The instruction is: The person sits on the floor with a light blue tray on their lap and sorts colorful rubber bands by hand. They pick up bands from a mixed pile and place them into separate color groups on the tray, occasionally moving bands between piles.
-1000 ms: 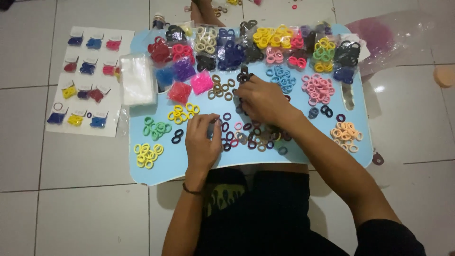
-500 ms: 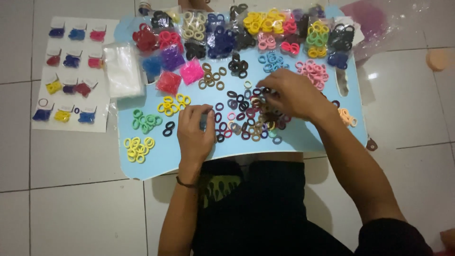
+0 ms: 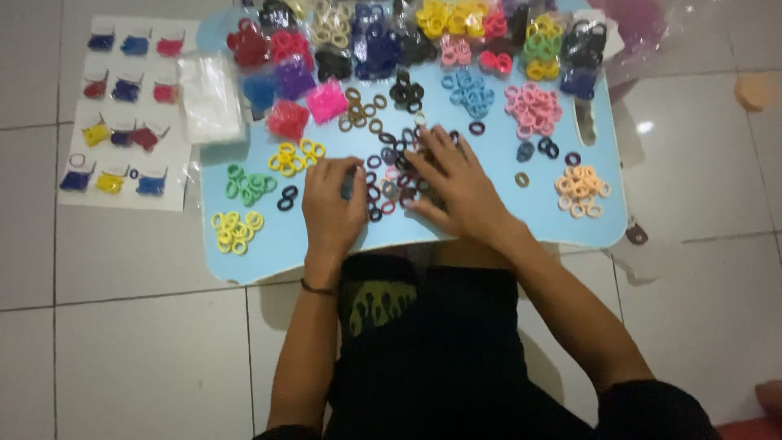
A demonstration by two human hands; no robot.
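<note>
Head view: left hand [image 3: 330, 204] flat on light-blue desk [image 3: 505, 232], fingers together, pressing down beside mixed dark hair ties [image 3: 391, 175]. Right hand [image 3: 452, 183] spread over same pile, fingertips down. Pile at desk centre, unsorted. Already grouped: yellow [image 3: 235, 231], green [image 3: 248, 184], peach [image 3: 580, 189], pink [image 3: 531, 107] clusters. Ties round, lying flat; no long axis, no heading. Bagged sets along far edge.

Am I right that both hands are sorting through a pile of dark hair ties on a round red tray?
Not quite. The head view shows both the left hand and the right hand resting on the pile of dark hair ties, but the tray beneath is light blue with rounded corners, not round and red.
</note>
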